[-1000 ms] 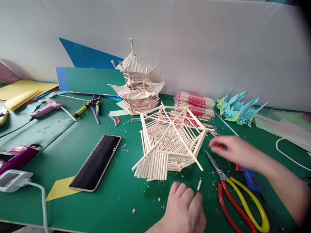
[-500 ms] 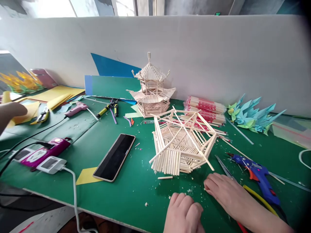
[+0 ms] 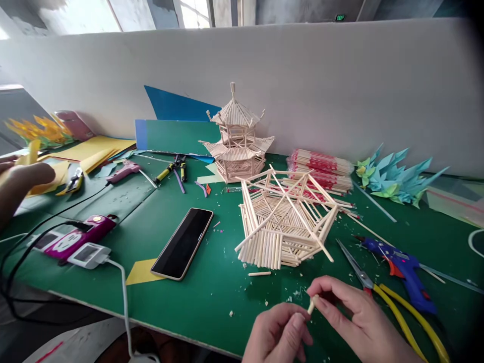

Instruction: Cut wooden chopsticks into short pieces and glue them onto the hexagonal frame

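My right hand (image 3: 357,320) pinches a short wooden stick piece (image 3: 311,304) between thumb and fingers at the near edge of the green table (image 3: 196,297). My left hand (image 3: 278,335) hovers just beside it, fingers curled, its thumb close to the stick. Right behind my hands lies a hexagonal stick roof frame (image 3: 285,219). A loose stick bit (image 3: 259,274) rests on the mat in front of the frame.
A finished stick pagoda (image 3: 236,138) stands by the back wall, with bundled chopsticks (image 3: 321,169) to its right. Yellow-handled scissors (image 3: 393,297) and a blue glue gun (image 3: 399,264) lie at right. A phone (image 3: 183,242) and chargers (image 3: 75,242) lie left. Another person's hand (image 3: 20,179) is at far left.
My right hand swept from beside the frame down to the mat and picked up the short stick. My left hand rose to meet it. The view lifted and shifted left.
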Available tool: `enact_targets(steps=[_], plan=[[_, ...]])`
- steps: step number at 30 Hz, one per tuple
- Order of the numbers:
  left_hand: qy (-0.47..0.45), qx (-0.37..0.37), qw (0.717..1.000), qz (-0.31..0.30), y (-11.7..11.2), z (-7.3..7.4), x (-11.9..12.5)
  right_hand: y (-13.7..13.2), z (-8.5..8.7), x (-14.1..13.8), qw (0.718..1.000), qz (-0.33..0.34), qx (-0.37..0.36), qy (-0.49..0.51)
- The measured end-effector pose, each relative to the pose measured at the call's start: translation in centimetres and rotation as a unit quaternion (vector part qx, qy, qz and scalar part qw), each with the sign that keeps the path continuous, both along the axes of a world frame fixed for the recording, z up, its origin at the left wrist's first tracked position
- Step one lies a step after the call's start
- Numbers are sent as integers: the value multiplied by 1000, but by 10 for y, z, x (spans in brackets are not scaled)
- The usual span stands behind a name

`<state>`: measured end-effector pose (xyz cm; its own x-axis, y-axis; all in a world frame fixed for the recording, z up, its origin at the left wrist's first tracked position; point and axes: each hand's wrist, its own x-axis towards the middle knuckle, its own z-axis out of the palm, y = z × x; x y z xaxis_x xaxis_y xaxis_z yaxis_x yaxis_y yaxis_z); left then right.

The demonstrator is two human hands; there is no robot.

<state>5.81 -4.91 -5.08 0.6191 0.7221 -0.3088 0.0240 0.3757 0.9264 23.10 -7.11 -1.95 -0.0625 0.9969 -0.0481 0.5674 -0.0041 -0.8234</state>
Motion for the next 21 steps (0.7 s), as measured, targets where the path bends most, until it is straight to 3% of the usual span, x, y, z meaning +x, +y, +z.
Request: enact_targets(steps=[5,10,17,21], plan=[[-16,-49,997,52,11,17,-6,-7,-7,-20,989,-70,-3,128],[-26,-68,995,62,8,12,-6,-14,-19,-34,972,-108,45,203],[-20,-74,994,84,6,6,2,-22,-29,-47,955,-190,91,207],[-12,-46,994,101,7,7,4,-27,-31,-24,954,-241,123,129]])
